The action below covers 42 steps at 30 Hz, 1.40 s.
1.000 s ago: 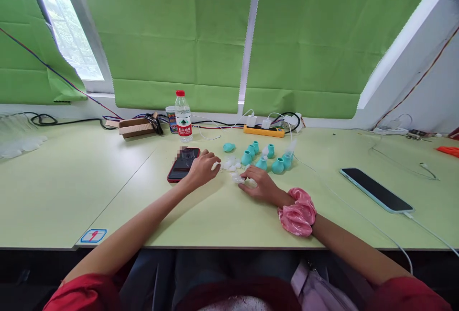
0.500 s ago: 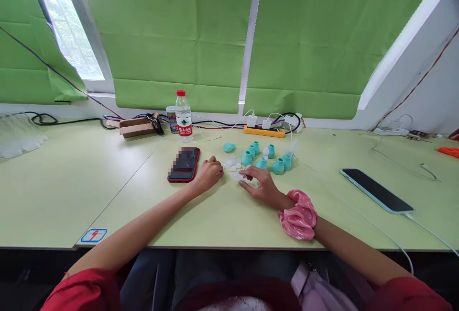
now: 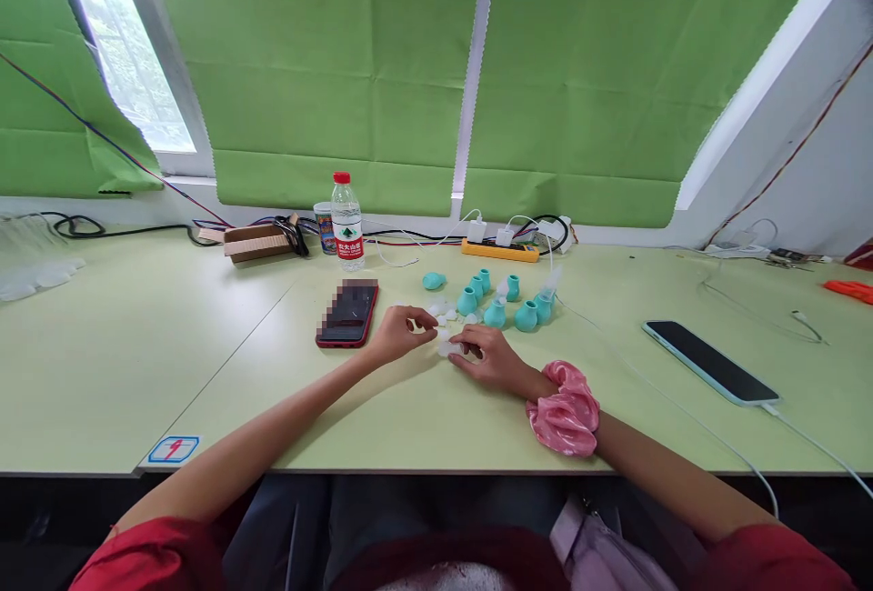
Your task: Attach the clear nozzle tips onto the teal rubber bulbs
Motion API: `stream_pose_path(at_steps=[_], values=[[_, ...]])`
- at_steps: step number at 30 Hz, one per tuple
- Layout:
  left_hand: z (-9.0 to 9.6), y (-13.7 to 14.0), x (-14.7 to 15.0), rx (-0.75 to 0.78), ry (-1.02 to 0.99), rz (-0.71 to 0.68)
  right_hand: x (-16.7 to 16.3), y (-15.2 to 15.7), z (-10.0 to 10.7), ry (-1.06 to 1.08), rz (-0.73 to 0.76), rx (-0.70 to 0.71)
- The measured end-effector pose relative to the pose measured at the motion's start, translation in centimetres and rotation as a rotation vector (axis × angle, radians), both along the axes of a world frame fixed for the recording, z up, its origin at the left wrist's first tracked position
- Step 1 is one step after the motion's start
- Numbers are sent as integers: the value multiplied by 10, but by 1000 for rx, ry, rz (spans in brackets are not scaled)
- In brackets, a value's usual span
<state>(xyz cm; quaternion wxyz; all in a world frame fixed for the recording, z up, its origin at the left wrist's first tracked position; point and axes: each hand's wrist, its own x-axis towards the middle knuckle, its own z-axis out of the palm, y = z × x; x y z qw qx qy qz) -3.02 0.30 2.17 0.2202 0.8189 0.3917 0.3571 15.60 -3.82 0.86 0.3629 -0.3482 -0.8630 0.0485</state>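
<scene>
My right hand [image 3: 489, 356] pinches a translucent white plastic piece [image 3: 448, 348] between thumb and fingers, low over the table. Close beside it, my left hand [image 3: 399, 335] has thumb and forefinger curled together at their tips; whatever they hold is too small to make out. Small translucent white pieces [image 3: 442, 309] lie just beyond both hands. Behind my right hand stand several turquoise bulb-shaped pieces with open necks [image 3: 526, 315], a few with clear parts in or against them. One more turquoise bulb [image 3: 433, 281] lies on its side farther back.
A red-edged phone [image 3: 347, 314] lies left of my left hand, a charging phone [image 3: 709, 362] at the right. Along the back are a water bottle [image 3: 348, 227], a can [image 3: 326, 227], a cardboard box [image 3: 257, 243] and an orange power strip [image 3: 500, 250]. A white cable crosses the right side.
My left hand has lifted from the table and moved slightly right, its fingers now extended into a pinch. My right fingers have closed on the translucent piece and shifted slightly left.
</scene>
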Motion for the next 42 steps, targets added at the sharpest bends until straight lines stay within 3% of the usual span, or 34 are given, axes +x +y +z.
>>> stream_pose_path(at_steps=[7,20,25,31,38,42], values=[[-2,-2,1,-150,-143,-216,0,3,-3,42,18,-94],[-1,-11,5,-245,-270,-241,1,2,-3,10,10,-99],[-1,-13,6,-161,-199,-195,1,3,-3,50,26,-120],[1,-17,5,43,-74,-146,-1,2,-2,95,21,-129],[-2,-17,5,293,59,-219,-2,2,-1,101,13,-121],[-3,-21,6,346,92,-235,-3,1,1,115,-5,-117]])
